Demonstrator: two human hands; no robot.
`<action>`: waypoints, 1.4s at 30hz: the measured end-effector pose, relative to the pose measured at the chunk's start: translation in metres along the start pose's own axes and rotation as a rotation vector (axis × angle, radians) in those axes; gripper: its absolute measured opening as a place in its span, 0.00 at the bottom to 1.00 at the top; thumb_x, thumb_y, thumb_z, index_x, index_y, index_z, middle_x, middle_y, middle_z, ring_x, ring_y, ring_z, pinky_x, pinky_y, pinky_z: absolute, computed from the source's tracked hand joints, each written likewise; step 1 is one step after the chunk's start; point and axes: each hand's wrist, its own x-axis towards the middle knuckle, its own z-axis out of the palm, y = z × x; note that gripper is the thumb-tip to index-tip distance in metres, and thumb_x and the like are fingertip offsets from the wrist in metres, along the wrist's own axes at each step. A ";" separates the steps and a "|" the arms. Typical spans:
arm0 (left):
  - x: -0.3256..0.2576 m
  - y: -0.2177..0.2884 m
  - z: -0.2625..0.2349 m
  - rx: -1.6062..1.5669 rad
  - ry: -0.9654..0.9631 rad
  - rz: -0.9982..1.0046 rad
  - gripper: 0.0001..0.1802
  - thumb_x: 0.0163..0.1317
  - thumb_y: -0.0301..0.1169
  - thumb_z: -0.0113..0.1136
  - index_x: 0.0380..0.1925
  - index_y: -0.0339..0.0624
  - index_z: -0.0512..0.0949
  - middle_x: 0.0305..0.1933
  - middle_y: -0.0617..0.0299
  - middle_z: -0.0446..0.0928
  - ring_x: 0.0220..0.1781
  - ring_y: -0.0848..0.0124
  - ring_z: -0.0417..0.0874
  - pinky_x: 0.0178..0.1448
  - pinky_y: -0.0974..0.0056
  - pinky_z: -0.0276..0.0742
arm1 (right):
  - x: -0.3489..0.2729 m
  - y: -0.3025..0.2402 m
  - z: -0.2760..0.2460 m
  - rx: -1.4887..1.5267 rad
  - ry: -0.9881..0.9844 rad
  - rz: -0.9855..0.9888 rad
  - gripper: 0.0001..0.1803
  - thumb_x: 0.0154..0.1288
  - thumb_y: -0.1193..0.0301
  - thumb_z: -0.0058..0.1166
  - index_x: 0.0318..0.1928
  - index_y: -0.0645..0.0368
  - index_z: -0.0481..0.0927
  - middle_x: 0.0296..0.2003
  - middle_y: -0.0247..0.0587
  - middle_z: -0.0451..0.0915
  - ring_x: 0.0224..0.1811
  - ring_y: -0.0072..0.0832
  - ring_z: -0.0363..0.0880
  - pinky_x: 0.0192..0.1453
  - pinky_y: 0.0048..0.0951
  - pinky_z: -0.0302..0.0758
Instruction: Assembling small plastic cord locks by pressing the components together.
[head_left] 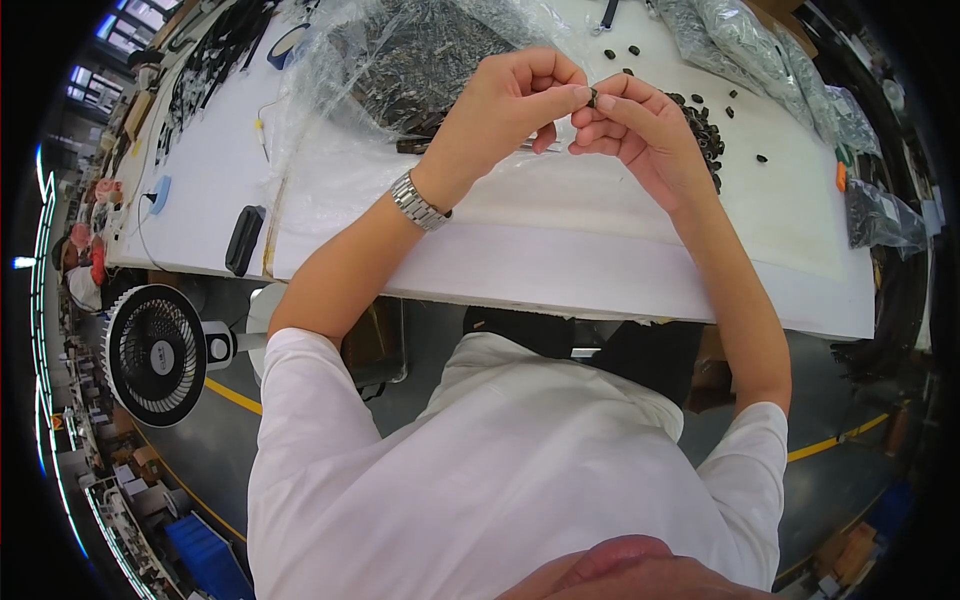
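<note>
My left hand (510,110), with a metal watch (417,203) at the wrist, and my right hand (640,125) meet above the white table. Between their pinched fingertips is a small black part (592,97), mostly covered by the fingers; its exact kind is too small to tell. Beyond and right of my right hand lies a heap of similar small black pieces (708,135), with several strewn around it. Behind my left hand spreads a large clear plastic bag (420,60) full of small dark pieces. A dark-handled tool (412,146) lies partly hidden beneath my left hand.
Filled clear bags (750,60) line the far right edge of the table (600,255). Black straps (215,65), a blue tape roll (288,46) and a black case (244,240) lie at the left. A fan (160,355) stands by the table's left front.
</note>
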 end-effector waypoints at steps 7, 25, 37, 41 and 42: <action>0.008 -0.022 0.001 0.031 0.023 -0.031 0.13 0.76 0.37 0.65 0.42 0.37 0.84 0.37 0.67 0.84 0.28 0.81 0.80 0.31 0.74 0.75 | -0.001 0.006 0.008 -0.407 0.209 -0.105 0.09 0.77 0.76 0.57 0.50 0.70 0.81 0.41 0.50 0.90 0.41 0.33 0.93 0.52 0.32 0.90; 0.012 -0.033 0.016 0.022 0.071 -0.067 0.12 0.70 0.35 0.68 0.38 0.35 0.85 0.28 0.68 0.83 0.22 0.82 0.77 0.27 0.74 0.73 | -0.011 0.020 0.008 -0.685 0.294 -0.294 0.09 0.80 0.78 0.54 0.55 0.70 0.77 0.40 0.47 0.90 0.43 0.30 0.93 0.51 0.24 0.82; 0.019 -0.034 0.035 0.050 0.166 0.040 0.10 0.69 0.31 0.66 0.42 0.34 0.85 0.26 0.66 0.84 0.20 0.81 0.77 0.24 0.73 0.70 | -0.005 0.009 -0.003 -0.474 0.340 -0.208 0.10 0.78 0.78 0.53 0.51 0.74 0.80 0.39 0.51 0.90 0.39 0.33 0.93 0.48 0.27 0.89; 0.019 -0.030 0.041 0.237 0.203 0.072 0.09 0.68 0.29 0.66 0.41 0.33 0.83 0.24 0.67 0.82 0.18 0.82 0.76 0.23 0.72 0.70 | -0.004 0.017 -0.010 -0.393 0.326 -0.248 0.10 0.77 0.78 0.54 0.50 0.74 0.81 0.38 0.52 0.90 0.37 0.34 0.93 0.45 0.28 0.90; 0.018 -0.028 0.044 0.255 0.196 0.070 0.09 0.68 0.29 0.66 0.41 0.33 0.83 0.24 0.67 0.82 0.18 0.82 0.76 0.23 0.72 0.70 | -0.004 0.019 -0.012 -0.377 0.328 -0.260 0.10 0.77 0.78 0.54 0.50 0.74 0.81 0.38 0.52 0.90 0.37 0.34 0.93 0.45 0.28 0.90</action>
